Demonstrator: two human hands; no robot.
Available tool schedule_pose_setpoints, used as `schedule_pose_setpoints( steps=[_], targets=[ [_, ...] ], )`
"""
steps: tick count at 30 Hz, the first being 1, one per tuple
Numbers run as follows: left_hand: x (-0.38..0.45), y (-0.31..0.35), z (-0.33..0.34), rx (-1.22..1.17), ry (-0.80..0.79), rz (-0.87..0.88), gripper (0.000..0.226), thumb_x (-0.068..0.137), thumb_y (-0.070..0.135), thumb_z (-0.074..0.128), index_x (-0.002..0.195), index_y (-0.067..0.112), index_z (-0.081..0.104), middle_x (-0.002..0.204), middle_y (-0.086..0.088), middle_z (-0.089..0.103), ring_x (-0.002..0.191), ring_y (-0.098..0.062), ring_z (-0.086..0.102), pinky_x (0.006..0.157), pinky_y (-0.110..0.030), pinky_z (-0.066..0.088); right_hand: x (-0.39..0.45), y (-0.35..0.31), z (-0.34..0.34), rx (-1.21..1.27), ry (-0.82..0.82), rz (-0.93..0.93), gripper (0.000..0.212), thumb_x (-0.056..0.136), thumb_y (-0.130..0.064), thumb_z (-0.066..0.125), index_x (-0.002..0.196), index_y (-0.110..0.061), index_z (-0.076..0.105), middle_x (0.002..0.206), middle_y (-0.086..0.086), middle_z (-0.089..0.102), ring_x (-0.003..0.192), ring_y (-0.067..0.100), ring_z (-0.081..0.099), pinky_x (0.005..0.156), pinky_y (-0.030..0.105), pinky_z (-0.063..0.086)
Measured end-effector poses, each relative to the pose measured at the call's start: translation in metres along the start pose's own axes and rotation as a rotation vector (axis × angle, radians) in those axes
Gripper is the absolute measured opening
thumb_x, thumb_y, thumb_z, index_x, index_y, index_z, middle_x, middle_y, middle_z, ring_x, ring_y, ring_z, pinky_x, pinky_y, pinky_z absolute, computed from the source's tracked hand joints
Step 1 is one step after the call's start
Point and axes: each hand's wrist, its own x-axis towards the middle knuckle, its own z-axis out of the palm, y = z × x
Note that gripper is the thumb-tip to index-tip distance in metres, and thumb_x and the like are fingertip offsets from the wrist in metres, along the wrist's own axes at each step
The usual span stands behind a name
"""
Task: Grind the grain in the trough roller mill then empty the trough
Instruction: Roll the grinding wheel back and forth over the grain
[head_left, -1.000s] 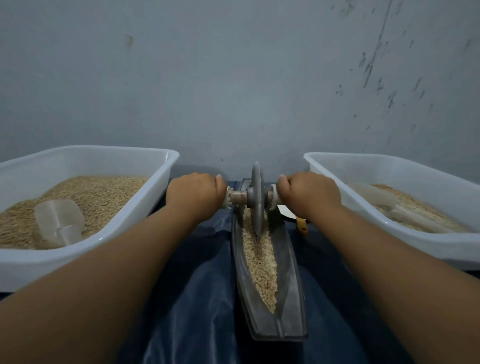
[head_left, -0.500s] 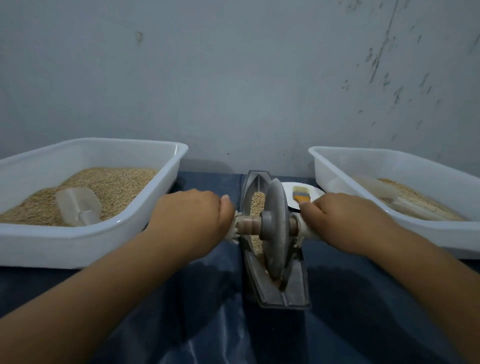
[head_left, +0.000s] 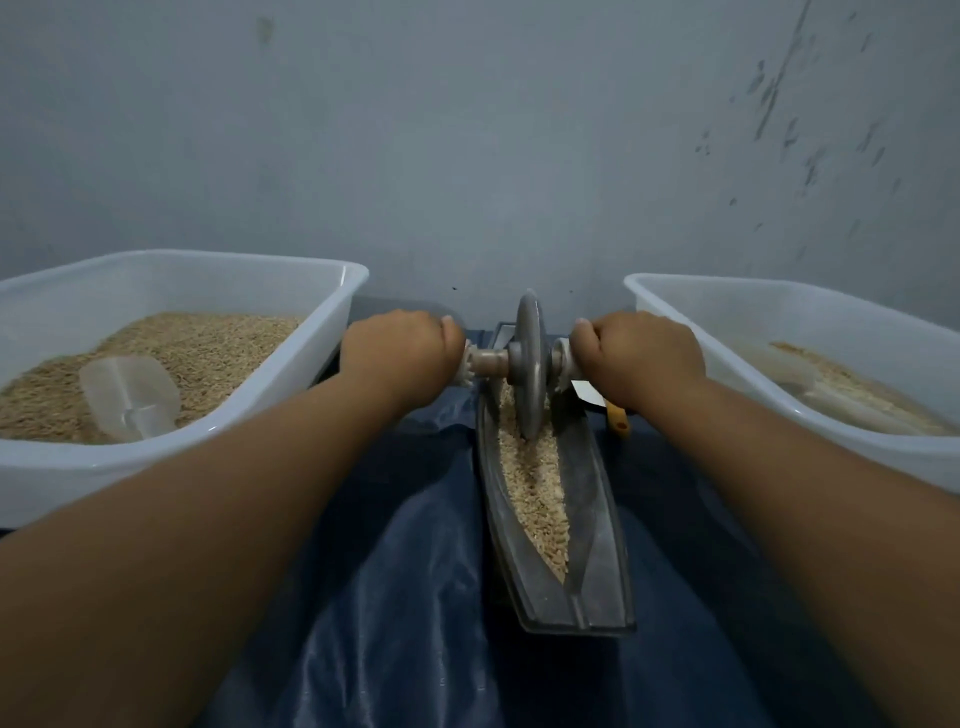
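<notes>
Left hand (head_left: 402, 353) and right hand (head_left: 641, 358) clenched round the roller (head_left: 529, 364) axle ends, wheel now pushed to the trough's (head_left: 592, 519) far end, grain (head_left: 535, 483) bared nearer the person

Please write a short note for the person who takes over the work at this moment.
Left hand and right hand each grip one end of the roller wheel axle, at the far end of the trough.
Grain still lies in the trough, so grinding is not finished.
Left tub holds grain and a scoop.
Left to do: finish grinding, then empty the trough.
</notes>
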Motion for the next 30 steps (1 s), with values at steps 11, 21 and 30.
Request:
schedule_pose_setpoints(
  steps=[11, 21, 30],
  targets=[
    [-0.086, 0.004, -0.043, -0.002, -0.015, 0.172, 0.045, 0.089, 0.029, 0.055, 0.117, 0.012, 0.024, 0.087, -0.005, 0.046, 0.072, -0.021, 0.047, 0.063, -0.036, 0.049, -0.079, -0.004, -0.062, -0.09, -0.192, -0.126, 0.037, 0.096, -0.029, 0.045, 0.065, -0.015, 0.03, 0.06, -0.004, 0.04, 0.053, 0.016, 0.042, 0.046, 0.028, 0.034],
    [-0.055, 0.005, -0.021, 0.058, 0.001, 0.076, 0.052, 0.091, 0.026, 0.052, 0.133, 0.006, 0.03, 0.105, -0.008, 0.057, 0.08, -0.025, 0.055, 0.06, -0.035, 0.043, -0.053, -0.007, -0.032, 0.014, -0.108, -0.062, 0.033, 0.093, -0.031, 0.024, 0.071, -0.015, 0.045, 0.068, 0.0, 0.046, 0.06, 0.02, 0.04, 0.054, 0.029, 0.027],
    [0.005, -0.002, 0.006, 0.018, 0.058, 0.012, 0.04, 0.09, 0.02, 0.053, 0.124, 0.007, 0.036, 0.1, -0.011, 0.058, 0.081, -0.031, 0.059, 0.06, -0.036, 0.045, 0.004, 0.003, 0.003, 0.048, -0.009, 0.062, 0.053, 0.093, -0.04, 0.026, 0.054, -0.013, 0.05, 0.056, 0.007, 0.05, 0.052, 0.023, 0.046, 0.049, 0.029, 0.028]
  ],
)
